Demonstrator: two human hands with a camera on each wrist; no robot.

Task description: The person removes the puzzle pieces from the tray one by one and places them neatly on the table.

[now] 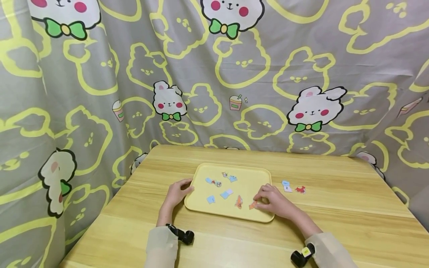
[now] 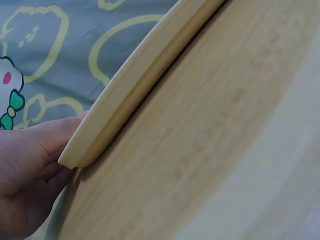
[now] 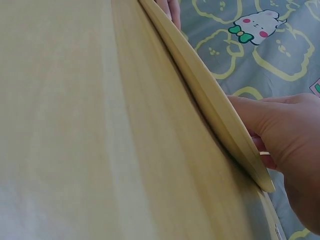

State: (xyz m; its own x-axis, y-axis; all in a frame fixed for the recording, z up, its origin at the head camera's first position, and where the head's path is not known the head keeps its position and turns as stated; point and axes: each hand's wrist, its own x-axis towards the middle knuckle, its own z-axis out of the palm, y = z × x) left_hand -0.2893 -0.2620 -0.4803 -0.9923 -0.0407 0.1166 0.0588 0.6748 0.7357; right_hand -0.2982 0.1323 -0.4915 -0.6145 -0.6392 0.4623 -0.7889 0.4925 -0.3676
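A yellow tray lies on the wooden table, with several small paper cutouts on it. At its left edge my left hand holds the rim; the left wrist view shows that hand wrapped at the tray's corner. Over the right part of the tray, my right hand pinches an orange cutout between thumb and fingers. Just left of it lies another orange cutout. In the right wrist view the tray's side hides the right fingertips and the cutout.
Blue cutouts and a blue-and-white piece lie mid-tray, with more pieces behind. Right of the tray, on the table, are a blue-and-white cutout and a red one. A patterned curtain hangs behind.
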